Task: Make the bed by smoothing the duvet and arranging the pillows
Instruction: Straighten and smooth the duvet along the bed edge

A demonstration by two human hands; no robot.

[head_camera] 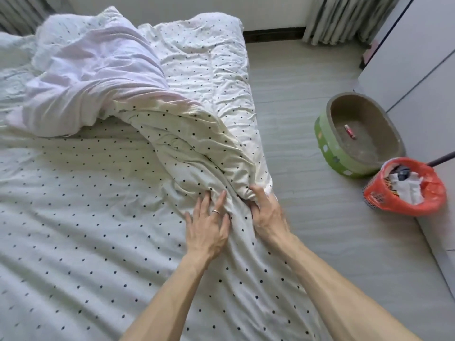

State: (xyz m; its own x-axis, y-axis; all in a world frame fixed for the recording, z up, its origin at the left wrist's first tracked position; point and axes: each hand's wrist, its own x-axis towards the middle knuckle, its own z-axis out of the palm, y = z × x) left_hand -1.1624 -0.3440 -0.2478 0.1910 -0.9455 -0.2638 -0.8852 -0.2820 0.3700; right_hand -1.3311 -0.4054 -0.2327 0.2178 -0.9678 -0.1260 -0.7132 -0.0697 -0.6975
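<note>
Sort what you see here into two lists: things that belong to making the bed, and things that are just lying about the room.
Part of the job:
- polka-dot duvet, bunched and folded back
- left hand, flat on the duvet
- right hand, gripping a fold of it

Just lying about:
- green oval tub on the floor
- orange basket with cloth in it
- curtain
</note>
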